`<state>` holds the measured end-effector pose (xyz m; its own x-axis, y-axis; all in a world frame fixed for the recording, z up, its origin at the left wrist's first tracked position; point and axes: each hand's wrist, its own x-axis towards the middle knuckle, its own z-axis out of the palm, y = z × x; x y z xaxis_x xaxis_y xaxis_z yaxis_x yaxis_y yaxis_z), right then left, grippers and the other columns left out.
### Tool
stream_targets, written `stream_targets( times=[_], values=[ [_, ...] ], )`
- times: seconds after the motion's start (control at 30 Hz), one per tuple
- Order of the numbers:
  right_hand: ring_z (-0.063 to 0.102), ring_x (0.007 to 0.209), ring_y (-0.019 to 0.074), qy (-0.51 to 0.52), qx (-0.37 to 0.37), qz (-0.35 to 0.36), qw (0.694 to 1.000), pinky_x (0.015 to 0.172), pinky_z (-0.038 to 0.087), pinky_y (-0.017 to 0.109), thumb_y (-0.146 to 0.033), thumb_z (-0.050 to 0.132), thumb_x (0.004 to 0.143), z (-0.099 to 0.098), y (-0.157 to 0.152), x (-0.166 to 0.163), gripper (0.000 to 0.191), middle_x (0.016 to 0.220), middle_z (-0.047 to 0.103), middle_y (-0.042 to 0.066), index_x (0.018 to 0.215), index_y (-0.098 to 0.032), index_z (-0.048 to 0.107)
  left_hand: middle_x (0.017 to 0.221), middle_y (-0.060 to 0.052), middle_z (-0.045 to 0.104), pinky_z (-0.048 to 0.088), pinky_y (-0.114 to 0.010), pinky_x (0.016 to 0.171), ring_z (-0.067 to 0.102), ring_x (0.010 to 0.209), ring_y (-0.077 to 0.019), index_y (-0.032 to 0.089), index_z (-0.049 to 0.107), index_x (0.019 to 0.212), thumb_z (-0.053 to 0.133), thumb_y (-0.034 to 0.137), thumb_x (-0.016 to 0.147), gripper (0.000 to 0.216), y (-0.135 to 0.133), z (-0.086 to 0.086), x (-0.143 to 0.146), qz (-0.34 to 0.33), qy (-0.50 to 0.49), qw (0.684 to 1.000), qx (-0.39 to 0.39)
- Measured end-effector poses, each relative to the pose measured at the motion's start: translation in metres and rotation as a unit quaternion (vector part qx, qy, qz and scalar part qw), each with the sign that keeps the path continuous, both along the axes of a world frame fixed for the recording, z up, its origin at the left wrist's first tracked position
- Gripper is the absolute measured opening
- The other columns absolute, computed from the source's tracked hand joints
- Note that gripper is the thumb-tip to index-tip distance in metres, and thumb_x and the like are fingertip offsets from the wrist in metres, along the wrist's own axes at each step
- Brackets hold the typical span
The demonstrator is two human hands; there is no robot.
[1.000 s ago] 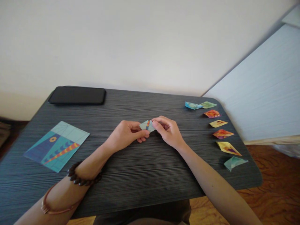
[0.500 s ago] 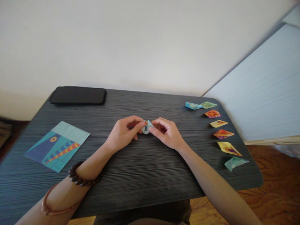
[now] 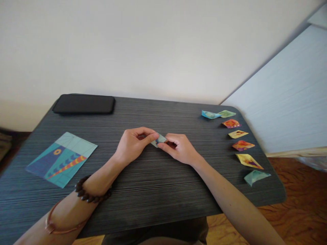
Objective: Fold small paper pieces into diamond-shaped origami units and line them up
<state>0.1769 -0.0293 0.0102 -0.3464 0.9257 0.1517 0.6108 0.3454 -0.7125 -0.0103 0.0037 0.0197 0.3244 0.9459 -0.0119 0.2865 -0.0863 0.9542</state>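
Observation:
Between my two hands is a small folded paper, pale teal with a dark blue patch, held a little above the table. My left hand pinches its left side between thumb and forefinger. On its right side my right hand grips it, the thumb along the lower edge and the other fingers curled behind. Fingers cover part of the paper, so its full shape is hidden. Off to the left lies a flat patterned sheet of paper, teal and blue with an orange-yellow striped band.
A black phone lies at the table's back left. Along the right edge sit several folded paper pieces, among them a teal one, a yellow one and an orange one. The dark table stands against a wall.
My right hand has moved slightly left and down, its thumb now further across the folded paper. The paper is tilted differently, and its orange and yellow pattern no longer shows.

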Motion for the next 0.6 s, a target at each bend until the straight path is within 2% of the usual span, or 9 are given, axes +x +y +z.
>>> stream_targets(
  times=[0.13,0.37,0.6],
  values=[
    [0.042,0.055,0.0077,0.001,0.003,0.016,1.0,0.055,0.03,0.022,-0.041,0.052,0.089,-0.0001,-0.0013,-0.0007,0.031,0.063,0.052,-0.002,0.069,-0.018,0.059,0.079,-0.003,0.072,0.048,-0.026,0.065,0.063,0.07,-0.0157,0.016,0.071,0.079,0.069,0.037,0.074,0.023,-0.0001,-0.0039,0.0003,0.022,-0.052,0.998,-0.013],
    [0.044,0.054,0.0075,0.052,0.022,0.021,0.998,0.055,0.032,0.022,-0.034,0.051,0.09,-0.002,-0.0009,-0.0042,0.029,0.062,0.051,-0.002,0.067,-0.017,0.06,0.075,-0.003,0.071,0.048,-0.025,0.065,0.06,0.066,-0.0133,0.015,0.072,0.079,0.071,0.038,0.072,0.024,0.0017,-0.0049,0.0012,0.027,-0.077,0.996,-0.046],
    [0.043,0.052,0.007,0.065,0.007,-0.015,0.998,0.053,0.032,0.022,-0.037,0.051,0.089,-0.0025,-0.0016,-0.0034,0.03,0.062,0.054,-0.002,0.069,-0.016,0.059,0.084,-0.005,0.071,0.052,-0.027,0.069,0.061,0.066,-0.0123,0.014,0.069,0.096,0.072,0.039,0.072,0.034,0.0042,-0.0052,-0.0011,-0.006,-0.117,0.99,-0.078]
  ],
)
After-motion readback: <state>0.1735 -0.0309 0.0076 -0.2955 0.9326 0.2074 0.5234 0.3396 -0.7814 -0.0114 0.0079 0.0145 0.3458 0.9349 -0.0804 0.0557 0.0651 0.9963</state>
